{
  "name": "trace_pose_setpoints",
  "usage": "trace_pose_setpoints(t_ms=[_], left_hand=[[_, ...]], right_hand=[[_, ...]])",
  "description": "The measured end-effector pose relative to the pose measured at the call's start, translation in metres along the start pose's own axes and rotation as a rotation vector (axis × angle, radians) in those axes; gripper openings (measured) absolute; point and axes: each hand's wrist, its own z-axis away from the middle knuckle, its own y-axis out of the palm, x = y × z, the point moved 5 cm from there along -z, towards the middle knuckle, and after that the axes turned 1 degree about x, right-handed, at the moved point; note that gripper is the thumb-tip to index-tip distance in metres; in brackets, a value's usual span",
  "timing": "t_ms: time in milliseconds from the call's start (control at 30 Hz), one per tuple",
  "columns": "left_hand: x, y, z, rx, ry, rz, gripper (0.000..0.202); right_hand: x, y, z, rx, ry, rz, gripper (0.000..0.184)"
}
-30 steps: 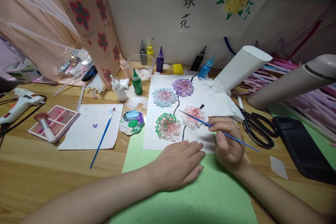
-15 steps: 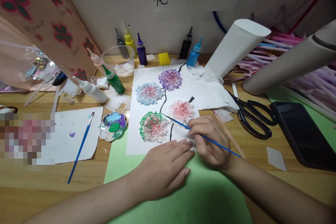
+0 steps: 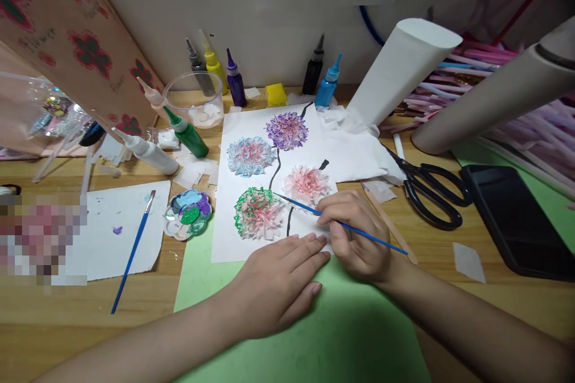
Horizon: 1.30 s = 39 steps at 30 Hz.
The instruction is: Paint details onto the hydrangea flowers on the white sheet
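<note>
My right hand (image 3: 359,236) grips a thin blue paintbrush (image 3: 372,236), its tip by the upper right edge of a ruffled paper flower (image 3: 258,213). That flower is pink, with green paint along its left and top edges. My left hand (image 3: 283,281) lies flat, fingers stretched over the lower edge of the white sheet (image 3: 223,248). Above on the sheet are a blue-edged flower (image 3: 250,156), a purple-edged flower (image 3: 287,131) and a plain pink flower (image 3: 307,184), with black painted stems between them. A flower-shaped palette (image 3: 173,224) left of the sheet holds green paint in its centre.
A second paintbrush (image 3: 133,251) rests on a paint-marked sheet (image 3: 99,245) at left. Paint bottles, including a green one (image 3: 188,136), and a clear cup (image 3: 168,99) stand behind. Black scissors (image 3: 433,194), a phone (image 3: 516,221) and a wooden stick (image 3: 381,212) lie at right.
The whole view has shifted slightly, so things sit a little further left and higher. The brush tip stays beside the green-edged flower; both hands keep their pose.
</note>
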Motion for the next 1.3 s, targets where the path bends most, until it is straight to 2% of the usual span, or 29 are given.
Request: trace_pose_setpoints(t_ms=[467, 967, 1033, 1200, 1300], left_hand=[[-0.001, 0.001, 0.0, -0.013, 0.011, -0.007, 0.039], [-0.001, 0.001, 0.001, 0.011, 0.003, -0.016, 0.04], [-0.001, 0.002, 0.001, 0.008, 0.0, -0.021, 0.04], [-0.001, 0.003, 0.003, -0.065, 0.003, -0.042, 0.039], [-0.001, 0.005, 0.004, -0.116, 0.028, -0.053, 0.038]], right_hand=[[0.0, 0.0, 0.0, 0.007, -0.002, -0.033, 0.021], [0.005, -0.006, 0.0, -0.036, -0.048, -0.021, 0.022], [0.003, -0.006, 0.005, -0.073, -0.048, -0.034, 0.021], [-0.002, -0.008, 0.02, -0.183, -0.096, -0.04, 0.019], [0.006, -0.003, 0.016, -0.127, -0.119, -0.034, 0.021]])
